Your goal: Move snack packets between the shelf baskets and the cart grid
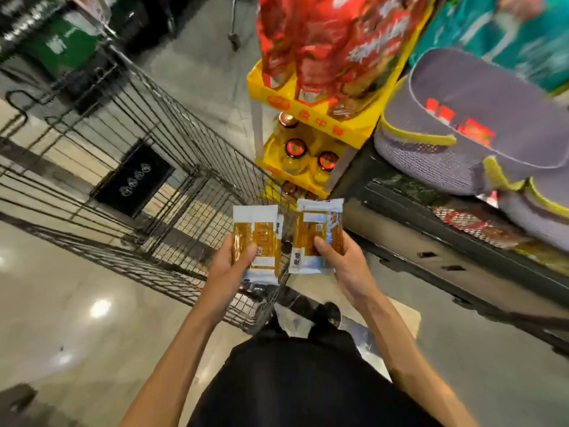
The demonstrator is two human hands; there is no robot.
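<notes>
Mid-transfer: left hand (229,266) grips one packet (257,241), right hand (345,263) grips another (318,232), both held over cart (129,124) corner beside baskets (455,124). Direction unclear; next needs a placement.

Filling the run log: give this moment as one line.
left hand: grips left packet | right hand: grips right packet | wire cart: front-left | gray basket: shelf, right
</notes>
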